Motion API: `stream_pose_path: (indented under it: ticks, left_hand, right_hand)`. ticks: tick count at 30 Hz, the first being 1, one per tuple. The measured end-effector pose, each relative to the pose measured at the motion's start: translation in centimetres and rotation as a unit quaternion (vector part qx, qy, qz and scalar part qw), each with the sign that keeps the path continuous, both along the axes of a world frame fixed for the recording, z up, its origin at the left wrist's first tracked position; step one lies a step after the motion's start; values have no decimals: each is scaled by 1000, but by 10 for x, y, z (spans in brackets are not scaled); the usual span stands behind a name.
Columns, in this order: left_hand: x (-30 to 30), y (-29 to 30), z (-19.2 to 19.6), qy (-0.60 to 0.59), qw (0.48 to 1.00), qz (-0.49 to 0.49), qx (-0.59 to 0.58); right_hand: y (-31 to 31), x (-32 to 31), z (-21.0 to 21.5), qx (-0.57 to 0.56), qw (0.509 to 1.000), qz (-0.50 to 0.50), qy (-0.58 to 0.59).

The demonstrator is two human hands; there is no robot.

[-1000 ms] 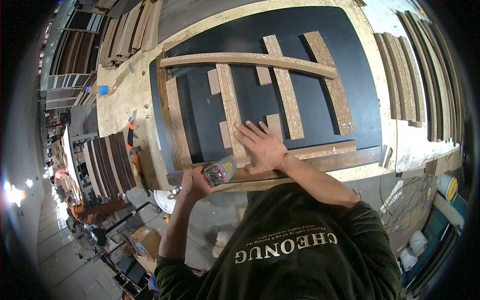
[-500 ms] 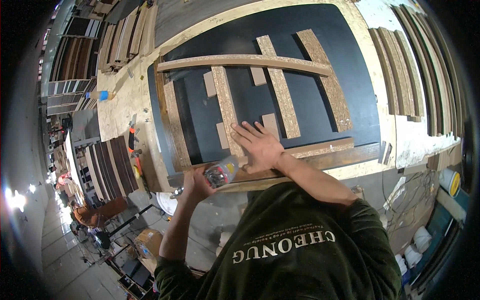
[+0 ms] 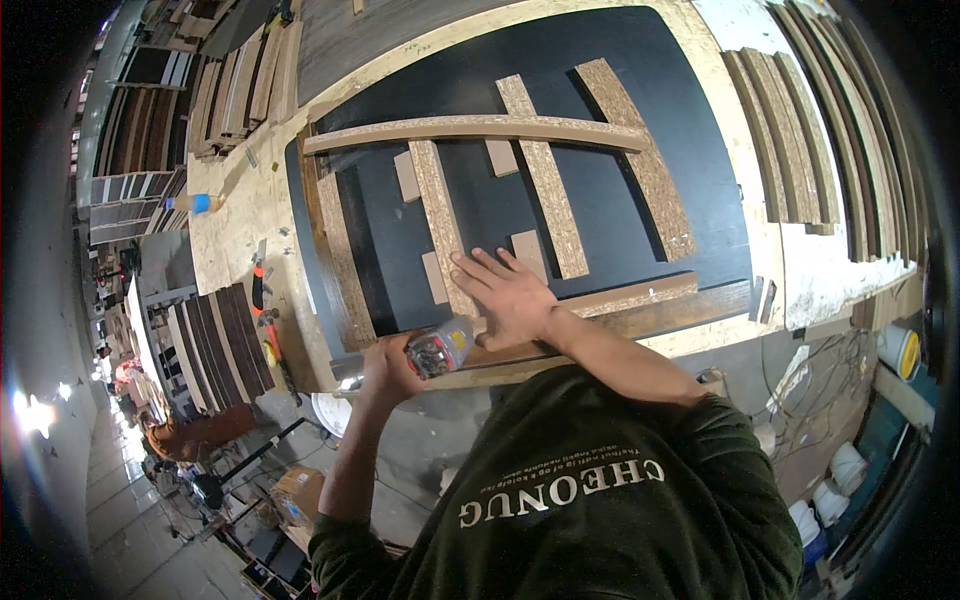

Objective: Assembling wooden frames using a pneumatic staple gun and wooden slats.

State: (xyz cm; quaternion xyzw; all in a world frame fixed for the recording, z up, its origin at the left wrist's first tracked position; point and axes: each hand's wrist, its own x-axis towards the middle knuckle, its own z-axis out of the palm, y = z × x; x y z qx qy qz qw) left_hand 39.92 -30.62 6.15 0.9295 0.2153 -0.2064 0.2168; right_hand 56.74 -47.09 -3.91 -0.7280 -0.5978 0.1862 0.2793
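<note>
At near side of plywood bench point(image 3: 225, 245), we rest right hand point(image 3: 510, 300), fingers spread, over near end of chipboard slat point(image 3: 432, 200) lying on black panel point(image 3: 670, 100). Left hand point(image 3: 388, 368) wraps what looks like grey nail gun point(image 3: 440, 348), just beside. Slat likely stiff, fairly light, apt to crumble at cut edges; we judge mid-length hold across both long sides best. Gun probably weighty, hard-shelled, handle its surest grip.
</note>
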Motion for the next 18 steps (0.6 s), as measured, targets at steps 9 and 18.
stream_pose_path:
  ticks: [9,18]
  left_hand:
    - [4,-20,9,-34,995,75,-50]
    - [-17,-29,5,77,993,86,-14]
  right_hand:
    - [0,14,3,-28,999,43,2]
    - [16,188,28,-162,954,-242,-73]
